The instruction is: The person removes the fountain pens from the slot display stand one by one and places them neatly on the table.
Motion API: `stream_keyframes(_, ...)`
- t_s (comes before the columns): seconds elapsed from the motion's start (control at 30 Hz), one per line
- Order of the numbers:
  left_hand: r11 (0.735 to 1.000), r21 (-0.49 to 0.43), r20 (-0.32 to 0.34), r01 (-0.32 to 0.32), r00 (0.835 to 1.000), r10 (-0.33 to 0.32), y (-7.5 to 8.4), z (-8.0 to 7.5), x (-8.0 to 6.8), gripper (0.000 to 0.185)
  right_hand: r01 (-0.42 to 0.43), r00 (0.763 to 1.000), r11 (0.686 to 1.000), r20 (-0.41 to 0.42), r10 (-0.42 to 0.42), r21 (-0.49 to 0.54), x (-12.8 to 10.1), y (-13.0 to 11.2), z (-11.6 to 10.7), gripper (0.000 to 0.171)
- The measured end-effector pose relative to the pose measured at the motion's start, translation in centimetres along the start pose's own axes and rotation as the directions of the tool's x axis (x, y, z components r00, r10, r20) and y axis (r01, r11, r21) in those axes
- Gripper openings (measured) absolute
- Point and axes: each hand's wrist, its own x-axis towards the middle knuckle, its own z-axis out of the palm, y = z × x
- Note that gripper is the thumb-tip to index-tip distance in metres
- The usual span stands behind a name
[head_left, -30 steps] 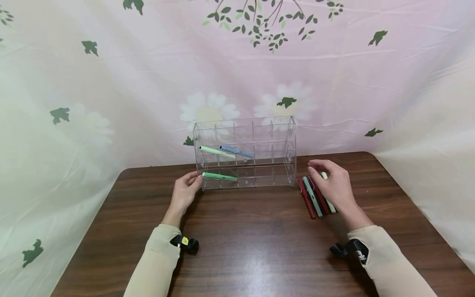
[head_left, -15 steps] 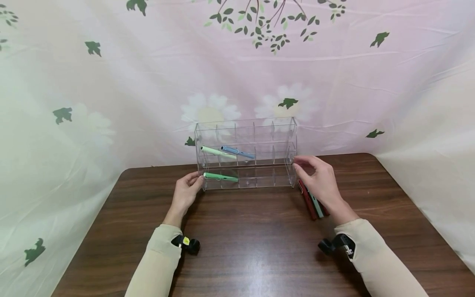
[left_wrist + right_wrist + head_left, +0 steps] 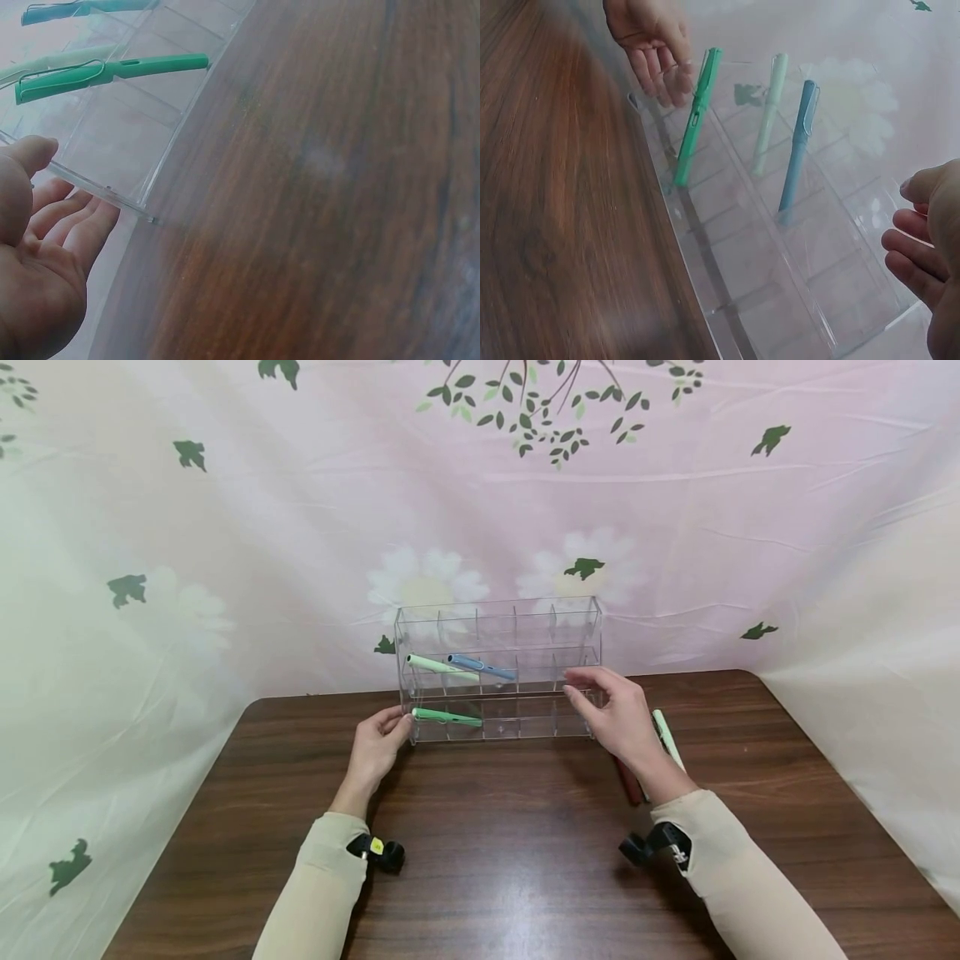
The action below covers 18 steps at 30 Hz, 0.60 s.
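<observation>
A clear acrylic pen rack (image 3: pixel 517 727) with rows of compartments stands at the back of the table. My left hand (image 3: pixel 375 750) grips its left end, thumb in front of the side panel and fingers behind, as the left wrist view shows. A green pen (image 3: pixel 447 717) leans in the lower row. One row up lie a pale green pen (image 3: pixel 442 667) and a blue pen (image 3: pixel 481 667), both slanted. My right hand (image 3: pixel 617 714) hovers in front of the rack's right end, fingers loosely bent; in the right wrist view nothing is between them.
Right of the rack, a dark red pen (image 3: pixel 627 779) and another pale green pen (image 3: pixel 667 739) lie on the wooden table (image 3: pixel 480 860), partly covered by my right hand and forearm. A patterned cloth (image 3: pixel 315 552) hangs close behind the rack.
My right hand has moved left from above the loose pens to the rack's right end, uncovering the pale green pen on the table. The left hand stays at the rack's left end.
</observation>
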Motion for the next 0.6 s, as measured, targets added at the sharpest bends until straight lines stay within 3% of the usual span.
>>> stream_keyframes(0.6,1.0,-0.029,-0.001,-0.008,1.0,0.008,0.0,0.2,0.0,0.041,0.014,0.997,0.999,0.078,-0.017,0.038,1.1,-1.7,2.2,0.028)
